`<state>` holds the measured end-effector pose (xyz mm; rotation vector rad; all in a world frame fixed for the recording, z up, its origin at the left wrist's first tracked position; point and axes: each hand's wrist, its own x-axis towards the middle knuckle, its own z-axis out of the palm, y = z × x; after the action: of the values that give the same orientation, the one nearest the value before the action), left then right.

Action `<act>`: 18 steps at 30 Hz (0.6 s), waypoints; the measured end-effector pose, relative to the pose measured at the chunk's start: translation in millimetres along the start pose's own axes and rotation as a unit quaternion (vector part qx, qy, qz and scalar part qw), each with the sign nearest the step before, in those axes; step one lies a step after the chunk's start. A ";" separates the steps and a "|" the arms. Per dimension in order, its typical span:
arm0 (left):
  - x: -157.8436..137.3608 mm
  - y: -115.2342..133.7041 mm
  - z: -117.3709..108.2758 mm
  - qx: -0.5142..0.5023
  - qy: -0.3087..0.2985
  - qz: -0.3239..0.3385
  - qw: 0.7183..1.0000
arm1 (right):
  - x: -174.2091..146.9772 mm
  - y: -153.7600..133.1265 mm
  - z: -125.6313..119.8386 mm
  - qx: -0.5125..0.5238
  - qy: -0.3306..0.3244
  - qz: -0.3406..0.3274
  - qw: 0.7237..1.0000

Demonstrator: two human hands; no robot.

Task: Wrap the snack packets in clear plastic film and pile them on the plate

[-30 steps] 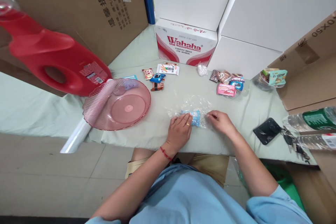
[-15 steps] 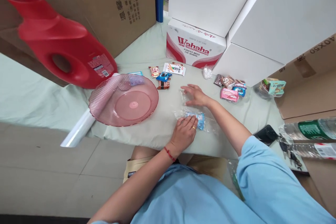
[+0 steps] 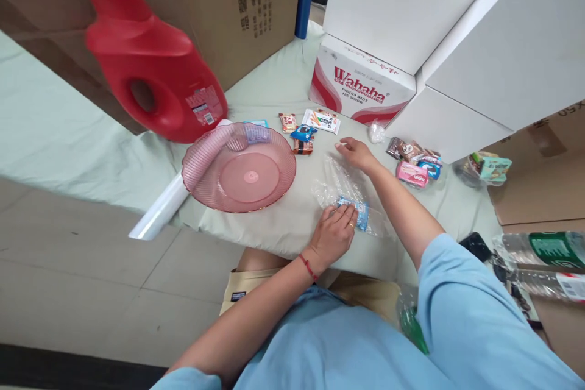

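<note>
My left hand (image 3: 336,228) lies flat, fingers stretched out, over a blue-and-white packet (image 3: 361,214). The packet rests on crinkled clear plastic (image 3: 342,180) near the table's front edge, and my fingers cover part of it. Just beyond the plastic's far edge hovers my right hand (image 3: 359,153), its fingers loosely bent and partly apart; I see nothing held in it. To the left stands a wide pink ribbed plate (image 3: 249,204), see-through and gold-rimmed. Small wrapped snacks (image 3: 302,145) lie between the plate and my right hand.
A red jug (image 3: 155,73) stands behind the plate, and a white roll (image 3: 159,210) runs under it. A Wahaba-lettered box (image 3: 361,82) stands at the back. Right lie more snacks (image 3: 412,173), a clear tub (image 3: 484,169), a black object (image 3: 475,247) and plastic bottles (image 3: 543,250).
The view has swung, so everything sits further right in it. My right hand has drawn its fingers closer together, and the plastic lies more spread out. My left hand stays on the packet.
</note>
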<state>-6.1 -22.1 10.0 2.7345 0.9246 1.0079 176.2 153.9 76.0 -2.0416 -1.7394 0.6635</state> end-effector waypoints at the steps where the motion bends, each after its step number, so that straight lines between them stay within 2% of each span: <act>1: 0.4 0.0 -0.4 -0.003 0.002 -0.002 1.000 | -5.8 8.8 -8.1 -0.011 0.002 0.016 1.000; 6: 1.8 -0.5 -1.1 -0.017 -0.003 -0.016 1.000 | -37.1 52.6 -40.8 -0.080 -0.044 0.084 0.992; 8: 2.2 -0.9 -0.9 -0.021 -0.010 -0.015 1.000 | -46.2 63.2 -42.4 -0.086 -0.075 0.080 0.990; 11: 2.2 -1.2 -1.1 -0.022 -0.020 -0.015 0.999 | -53.1 68.6 -35.4 -0.042 -0.131 0.058 0.989; 14: 1.6 -1.4 -1.6 -0.019 -0.027 -0.019 0.999 | -57.2 64.2 -28.8 0.014 -0.167 0.005 0.986; 18: 1.7 -1.3 -2.2 -0.021 -0.032 -0.026 0.999 | -78.8 49.5 -34.3 0.059 -0.095 -0.147 0.983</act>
<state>-7.1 -20.3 12.3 2.6775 0.9487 0.9159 226.1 68.7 84.8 -1.6432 -2.0035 0.8641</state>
